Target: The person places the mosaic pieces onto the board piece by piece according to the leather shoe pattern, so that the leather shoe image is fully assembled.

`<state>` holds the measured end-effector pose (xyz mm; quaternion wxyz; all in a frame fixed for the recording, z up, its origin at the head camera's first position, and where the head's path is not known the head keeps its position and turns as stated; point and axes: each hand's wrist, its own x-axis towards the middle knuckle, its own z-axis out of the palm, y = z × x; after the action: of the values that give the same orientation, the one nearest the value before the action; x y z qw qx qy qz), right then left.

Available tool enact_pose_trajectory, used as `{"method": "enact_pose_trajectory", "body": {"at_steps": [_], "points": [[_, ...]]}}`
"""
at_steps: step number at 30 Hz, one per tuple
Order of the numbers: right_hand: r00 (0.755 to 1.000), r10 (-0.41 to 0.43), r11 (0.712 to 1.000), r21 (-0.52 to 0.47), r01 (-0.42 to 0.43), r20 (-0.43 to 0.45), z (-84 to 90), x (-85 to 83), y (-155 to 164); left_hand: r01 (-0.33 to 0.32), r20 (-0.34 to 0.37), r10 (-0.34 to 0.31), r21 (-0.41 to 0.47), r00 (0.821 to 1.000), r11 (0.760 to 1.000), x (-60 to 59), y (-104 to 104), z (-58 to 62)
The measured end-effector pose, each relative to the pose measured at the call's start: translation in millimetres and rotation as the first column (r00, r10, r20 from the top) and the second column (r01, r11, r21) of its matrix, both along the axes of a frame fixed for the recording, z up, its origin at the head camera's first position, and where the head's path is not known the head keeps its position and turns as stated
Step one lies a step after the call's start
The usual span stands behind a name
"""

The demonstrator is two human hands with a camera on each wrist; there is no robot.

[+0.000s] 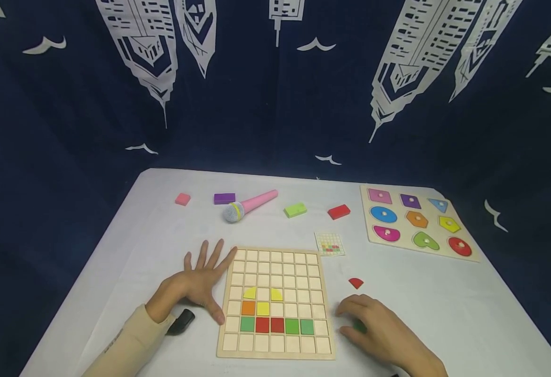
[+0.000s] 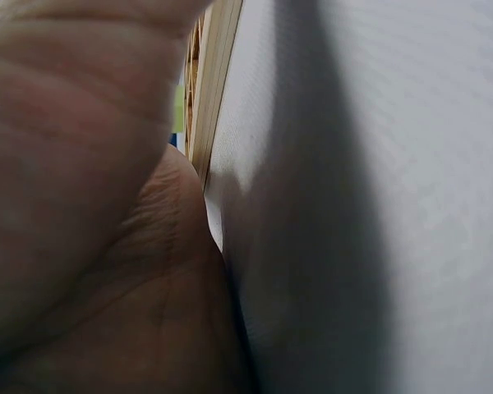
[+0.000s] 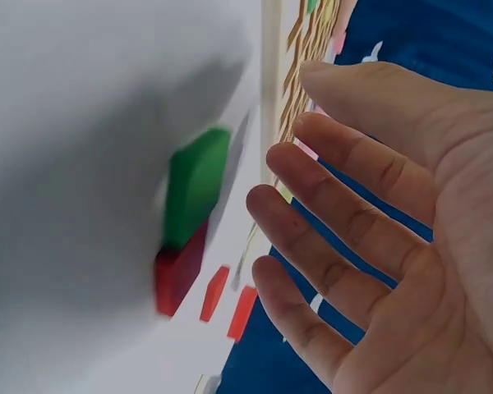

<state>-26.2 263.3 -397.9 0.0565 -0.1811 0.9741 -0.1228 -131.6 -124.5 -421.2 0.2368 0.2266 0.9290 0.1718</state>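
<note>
Right hand (image 1: 384, 332) relaxed, fingers loosely bent, holding nothing, hovering over green piece (image 3: 195, 185) lying flat on white table (image 1: 445, 303) just right of grid board (image 1: 275, 348). Green piece mostly hidden under fingers from head view, plain from right wrist view, red piece (image 3: 178, 271) beyond. Left hand (image 1: 197, 283) flat, fingers spread, against board's left edge. Left wrist view blocked by palm.
</note>
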Motion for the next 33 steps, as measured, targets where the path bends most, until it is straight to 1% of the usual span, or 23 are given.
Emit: {"method": "enact_pose_trajectory", "body": {"at_steps": [6,9,14,19,22,25,27,33], "points": [[0.994,-0.105,0.994,0.001,0.105,0.040,-2.8,0.2,12.7,0.000,0.008,0.000,0.005,1.000,1.000,-2.0,-0.8,-2.7],[0.988,-0.141,0.990,0.008,0.141,0.065,-3.2,-0.2,18.6,0.001,0.009,-0.001,0.005,1.000,1.000,-3.1,-1.0,-4.1],[0.982,-0.160,0.987,0.005,0.160,0.103,-5.5,-1.7,28.8,0.003,0.006,-0.004,0.012,1.000,1.000,-3.9,-1.5,-5.2],[0.969,-0.196,0.980,0.003,0.198,0.153,-8.0,-3.1,35.6,0.010,0.009,-0.010,0.015,1.000,1.000,-3.5,-1.7,-4.9],[0.965,-0.202,0.979,-0.002,0.205,0.165,-8.8,-3.8,38.4,0.011,0.011,-0.011,0.013,1.000,1.000,-3.0,-1.3,-4.4],[0.966,-0.202,0.979,-0.006,0.206,0.162,-9.6,-3.9,39.9,0.009,0.009,-0.009,0.021,1.000,1.000,-2.5,-1.3,-4.5],[0.970,-0.194,0.980,0.000,0.197,0.148,-10.0,-4.3,39.8,0.005,0.008,-0.005,0.019,1.000,1.000,-2.2,-1.3,-4.3],[0.974,-0.207,0.978,0.041,0.204,0.095,-11.8,-8.0,35.2,0.007,-0.002,-0.007,0.014,1.000,1.000,-2.3,-1.4,-4.4]]}}
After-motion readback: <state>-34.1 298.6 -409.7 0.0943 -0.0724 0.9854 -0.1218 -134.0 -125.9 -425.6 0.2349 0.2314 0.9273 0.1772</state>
